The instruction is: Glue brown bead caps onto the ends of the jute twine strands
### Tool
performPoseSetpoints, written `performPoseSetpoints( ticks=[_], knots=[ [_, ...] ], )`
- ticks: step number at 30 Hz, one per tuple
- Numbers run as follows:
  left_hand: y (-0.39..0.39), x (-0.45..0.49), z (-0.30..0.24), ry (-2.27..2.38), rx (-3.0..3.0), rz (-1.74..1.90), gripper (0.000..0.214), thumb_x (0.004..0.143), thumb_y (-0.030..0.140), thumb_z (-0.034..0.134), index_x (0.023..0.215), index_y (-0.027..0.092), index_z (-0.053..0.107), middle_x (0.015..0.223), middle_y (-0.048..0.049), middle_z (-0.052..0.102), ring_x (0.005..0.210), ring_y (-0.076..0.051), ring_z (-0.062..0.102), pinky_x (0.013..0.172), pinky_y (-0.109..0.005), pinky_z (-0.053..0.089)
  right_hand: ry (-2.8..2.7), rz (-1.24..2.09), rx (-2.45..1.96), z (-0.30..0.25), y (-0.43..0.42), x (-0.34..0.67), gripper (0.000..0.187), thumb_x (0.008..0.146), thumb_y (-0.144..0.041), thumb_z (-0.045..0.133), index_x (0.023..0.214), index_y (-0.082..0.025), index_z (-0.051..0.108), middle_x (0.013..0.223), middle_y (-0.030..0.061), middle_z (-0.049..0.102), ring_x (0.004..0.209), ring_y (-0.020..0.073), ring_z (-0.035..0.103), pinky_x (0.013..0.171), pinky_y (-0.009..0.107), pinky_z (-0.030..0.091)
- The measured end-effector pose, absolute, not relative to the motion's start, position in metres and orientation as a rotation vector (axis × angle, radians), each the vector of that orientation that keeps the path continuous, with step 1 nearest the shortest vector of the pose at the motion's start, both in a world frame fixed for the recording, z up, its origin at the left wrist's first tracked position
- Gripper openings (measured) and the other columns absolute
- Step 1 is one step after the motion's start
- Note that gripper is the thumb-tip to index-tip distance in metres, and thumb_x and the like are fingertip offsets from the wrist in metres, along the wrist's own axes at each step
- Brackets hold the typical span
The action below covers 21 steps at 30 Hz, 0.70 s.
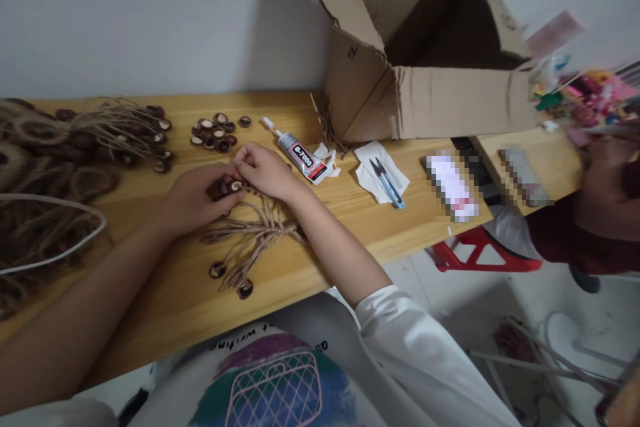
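Note:
My left hand [193, 200] is closed around a small dark brown nut shell [236, 185] with a pale inside, held between thumb and fingers. Close against it, my right hand [265, 170] has its thumb and fingertips pinched together; what lies between them is hidden. Just below both hands, a knotted bundle of jute cord [273, 230] spreads over the wooden table, its strands partly under my right forearm. Two more brown shells, one a nut shell [217, 270] and the other a darker shell [245, 289], lie by the cord ends toward the table's front edge.
Behind my hands are a cluster of nut shells [215, 132] and a B-7000 glue tube [303, 157]. Blue thread snips [387, 183] rest on white tissue [363, 180]. Jute pieces [45, 140] heap at left under a white cable [75, 250]. An open cardboard box [460, 103] stands behind; another person's arm [607, 193] is at right.

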State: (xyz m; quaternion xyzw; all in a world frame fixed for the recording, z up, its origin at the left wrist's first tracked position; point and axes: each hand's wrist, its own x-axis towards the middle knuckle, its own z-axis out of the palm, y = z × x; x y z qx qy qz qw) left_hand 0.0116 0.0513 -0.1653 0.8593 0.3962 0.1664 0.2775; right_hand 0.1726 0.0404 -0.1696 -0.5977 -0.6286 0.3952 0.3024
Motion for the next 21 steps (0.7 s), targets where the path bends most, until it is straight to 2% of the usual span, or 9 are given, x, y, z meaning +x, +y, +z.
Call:
performPoseSetpoints(
  ticks=[6, 13, 21],
  knots=[
    [0.0508, 0.0108, -0.1646, 1.106, 2.294, 0.388, 0.032, 0.075, 0.039, 0.054, 0.096, 0.016, 0.063, 0.073, 0.0030, 0.060, 0.063, -0.009, 0.046, 0.062, -0.018, 0.036, -1.738, 1.015, -1.563, -0.1701, 0.0405, 0.1737, 0.009, 0.090, -0.014, 0.047, 0.083, -0.016, 0.053, 0.077, -0.0019, 0.058, 0.074, 0.0123, 0.053, 0.068, 0.021, 0.036],
    [0.0506, 0.0132, -0.1626, 1.091, 2.296, 0.411, 0.033, 0.073, 0.041, 0.054, 0.093, 0.016, 0.063, 0.072, 0.0021, 0.060, 0.062, -0.010, 0.047, 0.062, -0.019, 0.037, -1.780, 1.032, -1.570, -0.1661, 0.0407, 0.1736, 0.011, 0.091, -0.011, 0.045, 0.084, -0.015, 0.054, 0.083, 0.0003, 0.060, 0.082, 0.0145, 0.054, 0.072, 0.022, 0.036],
    [0.0507, 0.0131, -0.1618, 1.091, 2.297, 0.401, 0.030, 0.073, 0.041, 0.054, 0.091, 0.018, 0.062, 0.068, 0.0036, 0.057, 0.060, -0.010, 0.047, 0.060, -0.018, 0.036, -1.795, 1.023, -1.583, -0.1654, 0.0406, 0.1731, 0.013, 0.094, -0.015, 0.043, 0.084, -0.016, 0.052, 0.080, 0.0001, 0.058, 0.080, 0.0144, 0.053, 0.072, 0.022, 0.035]
  ],
)
